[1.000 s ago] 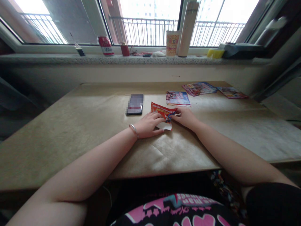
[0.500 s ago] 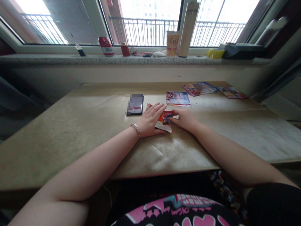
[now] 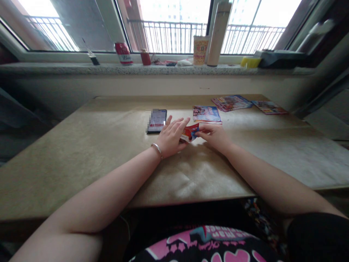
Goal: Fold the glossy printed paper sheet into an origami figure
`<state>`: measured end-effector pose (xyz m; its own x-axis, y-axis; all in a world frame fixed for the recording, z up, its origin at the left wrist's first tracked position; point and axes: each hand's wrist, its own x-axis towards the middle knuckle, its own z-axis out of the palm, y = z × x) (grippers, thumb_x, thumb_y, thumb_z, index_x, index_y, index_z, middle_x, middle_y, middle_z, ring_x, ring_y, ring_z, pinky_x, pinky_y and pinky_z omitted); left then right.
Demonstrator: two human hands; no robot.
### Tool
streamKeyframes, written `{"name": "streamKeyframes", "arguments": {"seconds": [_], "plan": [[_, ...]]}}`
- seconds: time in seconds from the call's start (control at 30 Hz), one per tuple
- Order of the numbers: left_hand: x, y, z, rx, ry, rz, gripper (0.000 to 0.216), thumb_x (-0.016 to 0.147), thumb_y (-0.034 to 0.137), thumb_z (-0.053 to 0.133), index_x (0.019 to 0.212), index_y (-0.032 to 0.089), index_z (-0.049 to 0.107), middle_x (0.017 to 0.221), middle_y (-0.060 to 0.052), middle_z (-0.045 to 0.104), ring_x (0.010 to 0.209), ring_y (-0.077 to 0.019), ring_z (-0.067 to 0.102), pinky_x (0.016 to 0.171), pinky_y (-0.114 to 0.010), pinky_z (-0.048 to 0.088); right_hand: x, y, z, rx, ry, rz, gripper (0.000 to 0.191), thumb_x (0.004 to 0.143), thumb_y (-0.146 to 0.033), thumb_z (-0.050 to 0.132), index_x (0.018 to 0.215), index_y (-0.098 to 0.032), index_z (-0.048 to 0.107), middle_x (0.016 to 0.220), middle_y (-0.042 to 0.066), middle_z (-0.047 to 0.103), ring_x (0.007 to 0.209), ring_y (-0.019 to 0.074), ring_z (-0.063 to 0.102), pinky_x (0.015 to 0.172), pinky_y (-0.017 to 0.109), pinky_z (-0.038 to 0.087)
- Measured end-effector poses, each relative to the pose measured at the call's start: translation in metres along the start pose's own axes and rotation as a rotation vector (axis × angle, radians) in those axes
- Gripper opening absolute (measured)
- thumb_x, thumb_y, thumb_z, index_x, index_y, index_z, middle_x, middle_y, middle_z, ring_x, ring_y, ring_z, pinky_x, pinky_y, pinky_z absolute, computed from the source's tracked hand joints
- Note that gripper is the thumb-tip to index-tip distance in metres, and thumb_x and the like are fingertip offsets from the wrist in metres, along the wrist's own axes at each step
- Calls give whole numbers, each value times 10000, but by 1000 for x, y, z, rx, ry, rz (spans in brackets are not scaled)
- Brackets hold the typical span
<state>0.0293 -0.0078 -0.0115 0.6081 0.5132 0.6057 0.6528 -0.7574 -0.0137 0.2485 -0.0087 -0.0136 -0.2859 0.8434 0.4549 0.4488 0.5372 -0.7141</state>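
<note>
A small red printed paper (image 3: 190, 132), folded, is held between both hands just above the brown table (image 3: 81, 153). My left hand (image 3: 171, 137) covers its left part, fingers stretched out and resting on it, thumb beneath. My right hand (image 3: 214, 135) pinches the paper's right edge with closed fingers. A bracelet sits on my left wrist. A dark phone (image 3: 157, 120) lies just beyond my left fingertips.
Colourful leaflets lie further back: one (image 3: 205, 114) behind my hands, two more (image 3: 231, 102) (image 3: 268, 107) at the far right. The windowsill holds a red can (image 3: 123, 53), a small red container (image 3: 145, 57), a paper cup (image 3: 200, 49), a tall cylinder (image 3: 217, 34) and a yellow object (image 3: 249, 62).
The red paper has been folded smaller and lifted slightly. My left hand went from curled on the paper to fingers stretched over it. My right hand kept its pinch.
</note>
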Motion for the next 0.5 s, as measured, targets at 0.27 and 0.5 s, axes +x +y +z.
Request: {"name": "streamKeyframes", "arguments": {"seconds": [0.27, 0.5], "plan": [[2, 1, -2, -97, -67, -49, 555, 789, 362, 618, 1294, 182, 476, 1198, -88, 631, 1098, -232, 613, 1188, -496, 183, -1, -5, 2, -24, 86, -32, 128, 784, -311, 659, 779, -211, 739, 750, 13, 723, 665, 138, 633, 597, 248, 499], [1, 2, -5, -130, -29, -110, 508, 797, 371, 629, 1259, 193, 518, 1111, -63, 691, 1004, -219, 662, 1166, -480, 221, -3, -12, 3, -16, 66, -34, 155, 806, -315, 625, 840, -200, 722, 811, 27, 723, 719, 144, 645, 608, 245, 512]]}}
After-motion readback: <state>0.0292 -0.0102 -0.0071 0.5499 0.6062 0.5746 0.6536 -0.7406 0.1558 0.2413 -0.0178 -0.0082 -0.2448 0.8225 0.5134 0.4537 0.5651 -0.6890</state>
